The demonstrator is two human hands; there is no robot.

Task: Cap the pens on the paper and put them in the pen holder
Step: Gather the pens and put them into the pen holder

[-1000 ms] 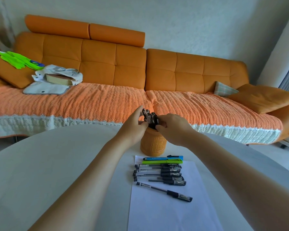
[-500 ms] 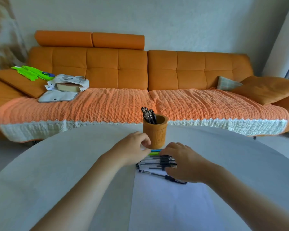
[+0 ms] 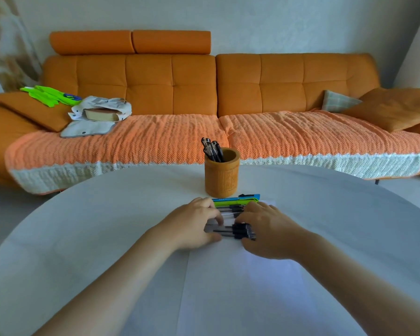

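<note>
Black pens with clear barrels (image 3: 230, 230) are lying bunched crosswise on the white sheet of paper (image 3: 228, 299), and both hands are gripping them. The left hand (image 3: 192, 225) is curling its fingers over the barrel ends with the thumb underneath. The right hand (image 3: 270, 232) is wrapping its fingers round the capped ends. The bundle is sitting between the two palms, near the paper's far edge.

Just beyond the fingertips a green pen (image 3: 228, 204) and a blue pen (image 3: 238, 198) are lying side by side, parallel to the bundle, along the sheet's far edge. Just past them the orange-brown cylindrical pen holder (image 3: 222, 177) is standing upright on the round white desk (image 3: 83, 238), close to the desk's far edge. Several dark pens (image 3: 212, 151) are leaning against its left rim, leaving the right part of its mouth open.

Bare desk is spreading wide to either side of the sheet, out to the curved edge. Behind the desk an orange sofa (image 3: 170, 88) under an orange-and-white knitted throw (image 3: 155, 144) is running across the room, carrying a white bag (image 3: 102, 110) at its left end.
</note>
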